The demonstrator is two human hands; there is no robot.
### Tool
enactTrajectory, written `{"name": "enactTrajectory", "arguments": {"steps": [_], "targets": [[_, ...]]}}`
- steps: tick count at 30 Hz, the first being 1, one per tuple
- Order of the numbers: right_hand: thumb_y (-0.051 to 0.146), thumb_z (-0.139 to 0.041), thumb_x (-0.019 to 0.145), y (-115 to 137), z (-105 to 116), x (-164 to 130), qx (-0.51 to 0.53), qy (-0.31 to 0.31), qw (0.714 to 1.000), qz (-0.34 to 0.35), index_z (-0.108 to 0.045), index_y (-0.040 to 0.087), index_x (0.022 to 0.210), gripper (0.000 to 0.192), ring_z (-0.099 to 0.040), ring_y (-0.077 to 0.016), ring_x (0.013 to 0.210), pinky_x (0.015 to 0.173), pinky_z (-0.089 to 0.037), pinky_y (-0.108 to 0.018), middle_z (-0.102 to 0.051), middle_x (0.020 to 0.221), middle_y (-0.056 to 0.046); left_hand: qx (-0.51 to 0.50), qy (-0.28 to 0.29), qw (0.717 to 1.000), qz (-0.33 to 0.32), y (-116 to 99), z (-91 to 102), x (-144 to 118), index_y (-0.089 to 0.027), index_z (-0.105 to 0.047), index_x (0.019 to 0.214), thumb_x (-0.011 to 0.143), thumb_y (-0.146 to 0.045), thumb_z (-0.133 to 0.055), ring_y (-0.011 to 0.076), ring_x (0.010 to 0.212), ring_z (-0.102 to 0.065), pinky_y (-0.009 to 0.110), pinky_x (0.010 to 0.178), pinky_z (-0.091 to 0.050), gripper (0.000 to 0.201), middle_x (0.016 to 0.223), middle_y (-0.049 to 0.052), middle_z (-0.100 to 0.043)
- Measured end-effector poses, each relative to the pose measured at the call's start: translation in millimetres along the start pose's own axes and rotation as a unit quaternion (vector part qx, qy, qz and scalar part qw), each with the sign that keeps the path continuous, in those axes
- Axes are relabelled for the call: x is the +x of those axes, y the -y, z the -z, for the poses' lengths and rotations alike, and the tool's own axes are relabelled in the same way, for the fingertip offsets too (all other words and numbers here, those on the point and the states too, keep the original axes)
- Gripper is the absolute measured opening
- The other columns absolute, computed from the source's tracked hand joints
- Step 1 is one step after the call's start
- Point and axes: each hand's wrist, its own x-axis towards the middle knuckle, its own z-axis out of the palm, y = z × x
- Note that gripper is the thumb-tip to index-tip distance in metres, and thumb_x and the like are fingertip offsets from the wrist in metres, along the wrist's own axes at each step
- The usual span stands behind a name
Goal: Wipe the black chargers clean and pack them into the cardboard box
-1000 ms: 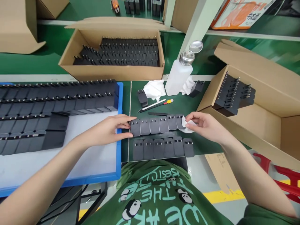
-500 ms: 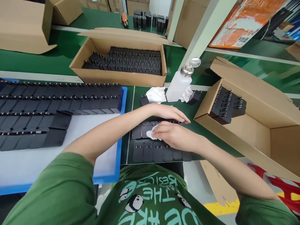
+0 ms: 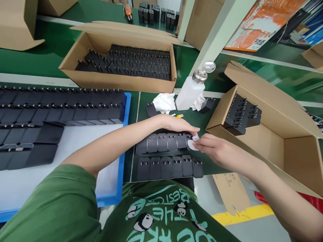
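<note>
Two rows of black plug adapters lie face up on the green mat in front of me. My left hand (image 3: 178, 125) rests flat along the far edge of the upper row (image 3: 161, 142), fingers stretched to the right. My right hand (image 3: 217, 150) pinches a small white wipe (image 3: 192, 145) and presses it on the rightmost adapter of that upper row. The lower row (image 3: 168, 167) lies untouched below.
A blue tray (image 3: 124, 134) with several rows of black adapters sits to the left. Open cardboard boxes with adapters stand behind (image 3: 118, 80) and at the right (image 3: 277, 141). A white dispenser bottle (image 3: 188, 94), white cloths (image 3: 163, 101), and loose adapters lie beyond the rows.
My right hand has slid the wipe from the left part of the upper row to its right end. My left hand stays stretched over the row's far edge.
</note>
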Motion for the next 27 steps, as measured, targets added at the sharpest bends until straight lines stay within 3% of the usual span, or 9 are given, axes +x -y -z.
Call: {"name": "enactTrajectory", "arguments": {"steps": [2,6,9,14,19,27], "targets": [[0.005,-0.042,0.096,6.4,7.8,5.3,0.000,-0.001,1.000,-0.011,-0.065,0.008,0.113,0.029,-0.058,-0.0224,0.087,0.071,-0.054,-0.034,-0.066,0.100,-0.013,-0.011,0.020,1.000,0.000,-0.7,-0.1,-0.7,-0.023,-0.067,0.122,0.101,-0.056,-0.020,0.0219,0.119,-0.054,0.037,0.114,-0.032,0.062,0.128,0.001,-0.064],[0.010,-0.044,0.099,23.3,-0.2,44.8,0.010,-0.062,0.997,0.035,-0.062,0.006,0.120,0.028,-0.058,-0.0231,0.096,0.086,-0.052,-0.036,-0.066,0.106,-0.014,-0.026,0.040,0.999,-0.009,-3.6,-0.6,-2.8,-0.021,-0.065,0.124,0.102,-0.055,-0.012,0.0206,0.118,-0.052,0.035,0.114,-0.031,0.066,0.128,0.000,-0.063],[0.007,-0.038,0.099,22.3,-13.2,61.2,0.000,-0.009,0.998,0.065,-0.066,0.007,0.114,0.031,-0.058,-0.0228,0.093,0.079,-0.053,-0.033,-0.066,0.101,-0.012,-0.033,0.051,0.998,-0.012,-4.3,-1.2,-2.8,-0.021,-0.065,0.123,0.102,-0.055,-0.013,0.0213,0.115,-0.053,0.036,0.111,-0.034,0.066,0.125,0.001,-0.064],[0.010,-0.035,0.101,14.4,-16.5,47.6,-0.016,0.001,1.000,0.021,-0.066,0.005,0.110,0.033,-0.056,-0.0243,0.090,0.078,-0.053,-0.037,-0.065,0.098,-0.014,-0.040,0.052,0.998,-0.024,-2.9,-1.1,-2.0,-0.020,-0.064,0.123,0.103,-0.053,-0.014,0.0216,0.118,-0.051,0.036,0.113,-0.031,0.063,0.127,0.000,-0.062],[0.011,-0.033,0.102,18.8,-21.8,53.0,0.047,-0.001,0.997,0.060,-0.062,0.006,0.121,0.034,-0.056,-0.0220,0.098,0.083,-0.052,-0.032,-0.065,0.106,-0.012,-0.040,0.052,0.998,-0.019,-5.3,-0.4,-3.5,-0.021,-0.066,0.121,0.102,-0.052,-0.014,0.0218,0.121,-0.049,0.036,0.116,-0.026,0.063,0.128,0.000,-0.062],[0.009,-0.033,0.102,11.1,-18.3,49.7,0.071,0.001,0.996,0.056,-0.062,0.010,0.122,0.036,-0.059,-0.0221,0.100,0.084,-0.053,-0.033,-0.065,0.104,-0.011,-0.050,0.058,0.997,-0.028,-4.9,-1.6,-3.3,-0.021,-0.066,0.120,0.103,-0.051,-0.014,0.0212,0.118,-0.051,0.035,0.113,-0.030,0.062,0.126,0.000,-0.063]]}}
